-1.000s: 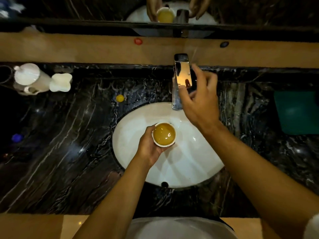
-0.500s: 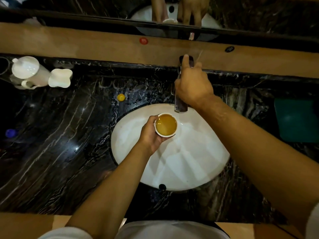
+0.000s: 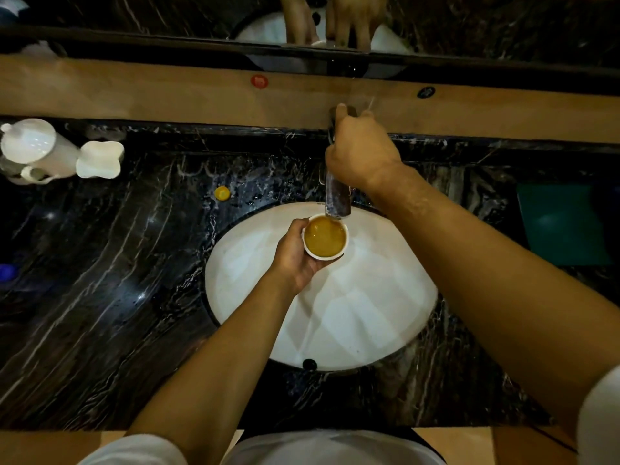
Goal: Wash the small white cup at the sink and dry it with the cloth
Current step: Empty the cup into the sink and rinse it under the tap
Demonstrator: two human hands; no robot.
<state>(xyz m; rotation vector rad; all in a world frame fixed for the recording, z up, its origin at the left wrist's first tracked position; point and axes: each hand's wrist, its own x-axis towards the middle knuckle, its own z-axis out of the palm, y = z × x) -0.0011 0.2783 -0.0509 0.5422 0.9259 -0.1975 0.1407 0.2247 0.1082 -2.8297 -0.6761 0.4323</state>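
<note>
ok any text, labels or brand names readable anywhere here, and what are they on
No text can be read anywhere in this view.
Red round sticker on the tan ledge: pale marks, too blurred to read.
Dark round sticker on the same ledge: pale marks, too small to read.
White cup, tap, white jug, green cloth: no lettering visible.

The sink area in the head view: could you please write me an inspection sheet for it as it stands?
Surface: black marble counter around a white basin.
Job's things: small white cup holding amber liquid, under the tap; green cloth far right.
Clutter: white jug, white dish, yellow cap, blue cap.
Grippers: left hand holds the cup; right hand grips the tap handle.
Cables: nothing seen.
Surroundings: wooden ledge, mirror above.
</note>
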